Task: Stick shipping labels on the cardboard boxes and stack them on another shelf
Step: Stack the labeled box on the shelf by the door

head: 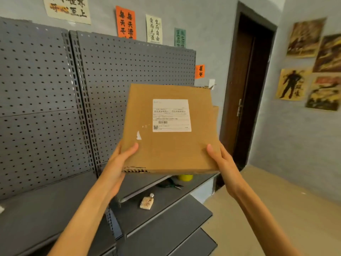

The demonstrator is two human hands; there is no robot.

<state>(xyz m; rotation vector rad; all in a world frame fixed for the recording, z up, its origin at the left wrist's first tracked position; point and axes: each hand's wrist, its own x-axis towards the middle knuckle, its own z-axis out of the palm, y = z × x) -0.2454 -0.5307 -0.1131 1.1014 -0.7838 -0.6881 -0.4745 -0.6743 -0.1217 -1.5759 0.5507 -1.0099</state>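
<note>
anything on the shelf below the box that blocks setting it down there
Partly. Under the box on the shelf lie a yellow roll, dark scissors and a small tag. The left shelf looks free.

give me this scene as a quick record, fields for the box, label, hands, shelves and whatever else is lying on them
box: flat cardboard box, held up in front of the shelves, near edge torn
label: white shipping label stuck on the top face
left hand: left hand grips the near left corner
right hand: right hand grips the near right corner
shelves: grey pegboard shelving
on shelves: yellow object, scissors, small beige item
</note>
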